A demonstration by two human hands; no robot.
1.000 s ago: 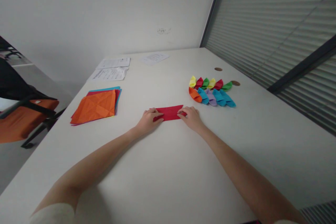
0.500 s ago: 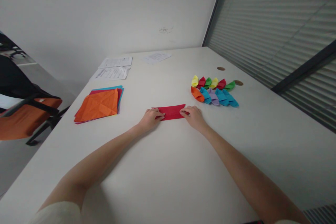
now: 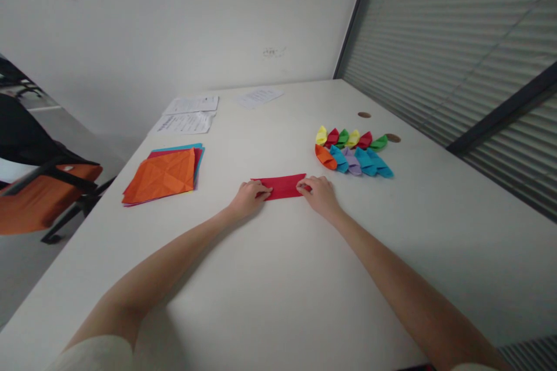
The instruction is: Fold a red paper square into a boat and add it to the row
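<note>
A red sheet folded into a long strip lies flat on the white table in front of me; whether it is paper or cloth I cannot tell for sure. At its left end, my left hand is closed, thumb and fingertips gripping the strip. My right hand pinches the opposite end near its upper corner. The middle of the strip shows between both hands. Beyond my right hand sit two rows of folded pieces, among them an orange one and a purple one.
To the left lies a stack of coloured square sheets, an orange sheet on top. Printed papers rest near the back left, another sheet by the wall. Round holes mark the table's right side. An orange-seated chair stands at left.
Both hands keep their hold on the ends of the red strip. Only a very slight shift of the camera view shows; the strip and the other things lie as before.
</note>
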